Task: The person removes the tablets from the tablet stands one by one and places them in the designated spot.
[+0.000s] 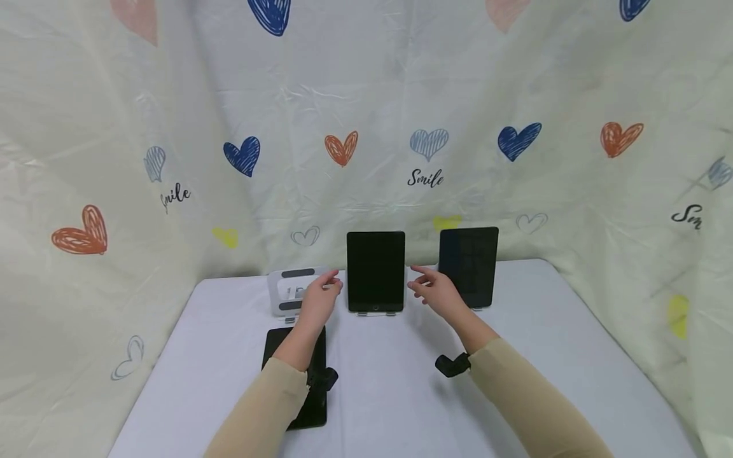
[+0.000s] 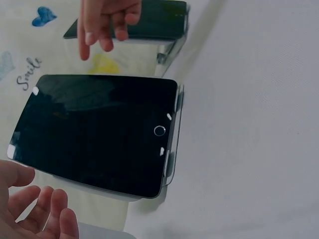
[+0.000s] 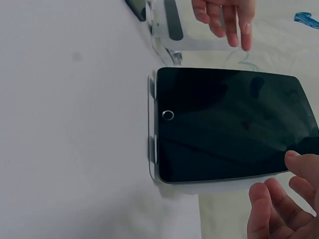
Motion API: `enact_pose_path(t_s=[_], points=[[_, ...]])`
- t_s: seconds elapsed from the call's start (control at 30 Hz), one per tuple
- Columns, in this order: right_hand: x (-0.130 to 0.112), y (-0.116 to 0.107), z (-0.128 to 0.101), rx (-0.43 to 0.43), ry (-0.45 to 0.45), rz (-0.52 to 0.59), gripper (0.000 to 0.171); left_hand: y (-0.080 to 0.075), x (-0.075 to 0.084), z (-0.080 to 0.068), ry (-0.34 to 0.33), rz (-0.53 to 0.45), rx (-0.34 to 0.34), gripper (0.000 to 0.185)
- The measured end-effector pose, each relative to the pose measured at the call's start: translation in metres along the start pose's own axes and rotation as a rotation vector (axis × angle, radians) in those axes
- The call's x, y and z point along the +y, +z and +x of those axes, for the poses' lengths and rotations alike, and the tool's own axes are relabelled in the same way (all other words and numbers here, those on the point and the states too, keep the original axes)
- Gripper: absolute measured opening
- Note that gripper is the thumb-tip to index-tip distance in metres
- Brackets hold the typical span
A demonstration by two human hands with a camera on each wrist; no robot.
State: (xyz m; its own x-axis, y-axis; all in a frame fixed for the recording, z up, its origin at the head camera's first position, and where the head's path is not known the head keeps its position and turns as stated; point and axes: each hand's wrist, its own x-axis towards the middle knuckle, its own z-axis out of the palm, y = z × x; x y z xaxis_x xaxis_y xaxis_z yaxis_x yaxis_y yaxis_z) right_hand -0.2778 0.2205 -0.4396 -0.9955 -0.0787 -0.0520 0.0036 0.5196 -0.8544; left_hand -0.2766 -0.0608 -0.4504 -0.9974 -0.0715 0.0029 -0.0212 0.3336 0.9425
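Note:
A black tablet (image 1: 375,270) with a round home button stands upright on a pale stand (image 2: 180,124) at the table's middle. My left hand (image 1: 322,294) is just left of this tablet, its fingers loosely bent and apart from it. On the other side hovers my right hand (image 1: 436,289), with a small gap to the tablet in the head view. In the right wrist view its thumb overlaps the screen's edge. Neither hand holds anything. A second tablet (image 1: 471,264) leans on a stand behind the right hand. Another tablet (image 1: 312,407) lies flat beneath my left forearm.
An unloaded white stand (image 1: 275,296) with dark pads stands behind my left hand, partly hidden by it. The white table (image 1: 389,394) ends at a hanging sheet (image 1: 378,95) printed with hearts. Black wrist mounts (image 1: 452,365) stick out from both sleeves.

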Motion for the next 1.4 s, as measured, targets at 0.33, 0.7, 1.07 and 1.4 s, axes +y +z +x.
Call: enact_pose_path(t_s=[0.33, 0.7, 1.07, 1.4], points=[[-0.003, 0.001, 0.01, 0.062, 0.011, 0.041, 0.058, 0.021, 0.013, 0.012, 0.051, 0.026, 0.02, 0.044], [-0.009, 0.014, 0.022, 0.082, -0.014, 0.002, 0.061, 0.023, 0.017, 0.022, 0.052, 0.06, 0.036, 0.051], [-0.015, 0.026, 0.025, 0.108, 0.008, -0.089, 0.064, 0.022, 0.014, 0.032, 0.079, 0.056, 0.069, 0.046], [-0.015, 0.026, 0.028, 0.173, -0.034, -0.167, 0.057, 0.023, 0.012, 0.035, 0.074, 0.013, 0.081, 0.04]])
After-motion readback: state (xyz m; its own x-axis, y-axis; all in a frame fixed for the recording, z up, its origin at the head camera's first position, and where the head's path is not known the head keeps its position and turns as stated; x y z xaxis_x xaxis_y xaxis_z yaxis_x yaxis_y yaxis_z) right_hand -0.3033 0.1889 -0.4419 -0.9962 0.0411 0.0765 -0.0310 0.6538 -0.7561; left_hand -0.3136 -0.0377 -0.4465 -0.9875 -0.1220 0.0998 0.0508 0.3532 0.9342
